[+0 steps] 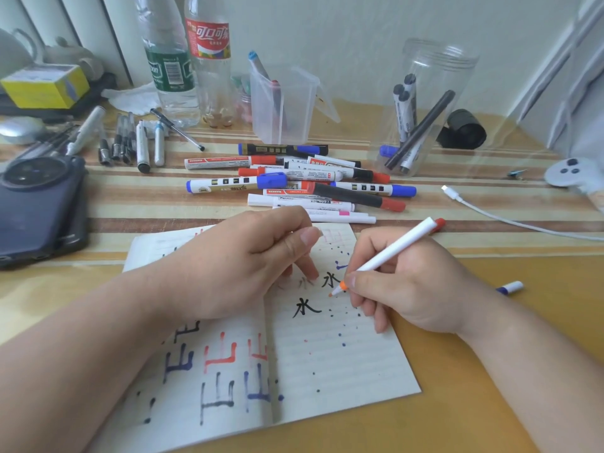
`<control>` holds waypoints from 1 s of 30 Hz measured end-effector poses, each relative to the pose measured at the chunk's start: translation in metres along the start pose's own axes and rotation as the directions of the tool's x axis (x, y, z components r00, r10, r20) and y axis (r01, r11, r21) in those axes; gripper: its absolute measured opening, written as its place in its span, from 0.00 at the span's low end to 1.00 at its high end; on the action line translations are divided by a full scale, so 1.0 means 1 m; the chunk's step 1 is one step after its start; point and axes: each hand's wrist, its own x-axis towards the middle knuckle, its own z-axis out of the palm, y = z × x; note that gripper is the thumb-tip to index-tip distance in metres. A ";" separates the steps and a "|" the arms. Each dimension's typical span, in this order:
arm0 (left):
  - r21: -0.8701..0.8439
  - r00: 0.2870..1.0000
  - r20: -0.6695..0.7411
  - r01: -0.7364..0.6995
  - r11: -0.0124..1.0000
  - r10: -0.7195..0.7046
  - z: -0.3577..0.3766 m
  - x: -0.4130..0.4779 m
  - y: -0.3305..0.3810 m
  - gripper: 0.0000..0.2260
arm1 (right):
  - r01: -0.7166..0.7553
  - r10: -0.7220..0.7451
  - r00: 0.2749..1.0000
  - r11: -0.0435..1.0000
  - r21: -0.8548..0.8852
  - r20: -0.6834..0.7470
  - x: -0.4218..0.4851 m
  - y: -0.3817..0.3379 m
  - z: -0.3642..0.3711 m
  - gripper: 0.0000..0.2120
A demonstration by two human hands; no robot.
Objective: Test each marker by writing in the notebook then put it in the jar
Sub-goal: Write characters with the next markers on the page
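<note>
1. state of the hands
the right hand (pixel 411 289) pinches the marker (pixel 392 250) in a pen grip. thumb and fingers (pixel 362 282) curl round the lower barrel, just above the orange collar. the tip (pixel 331 293) sits just below and left of those fingers, over the right page of the notebook (pixel 343 371). whether it touches the paper cannot be told. the barrel slants up and away over the knuckles.

the left hand (pixel 235 263) holds nothing. its fingers are relaxed and bent downward, and the fingertips (pixel 310 269) press the page just left of the tip, beside a black character.

2. handling
- the marker is judged light and stiff, with a smooth plastic barrel that may slip or roll.
- hold it low on the barrel for writing and at mid-barrel for carrying.
- the felt tip is the 1 soft part, so light pressure should do.
- blots and dots on the page suggest wet ink, so fingertips are best kept off fresh strokes.
- the paper looks thin and limp and needs the left fingertips to hold it flat.

3. destination
the jar (pixel 428 103) stands upright, well beyond the right fingers, with several markers inside. it looks light and could tip. a pile (pixel 294 181) of markers lies just beyond the left fingers.
</note>
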 end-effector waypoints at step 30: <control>0.037 1.000 -0.006 -0.006 0.999 0.006 0.001 0.001 0.001 0.16 | 0.016 -0.014 0.998 1.000 -0.024 0.056 0.000 -0.002 0.000 0.07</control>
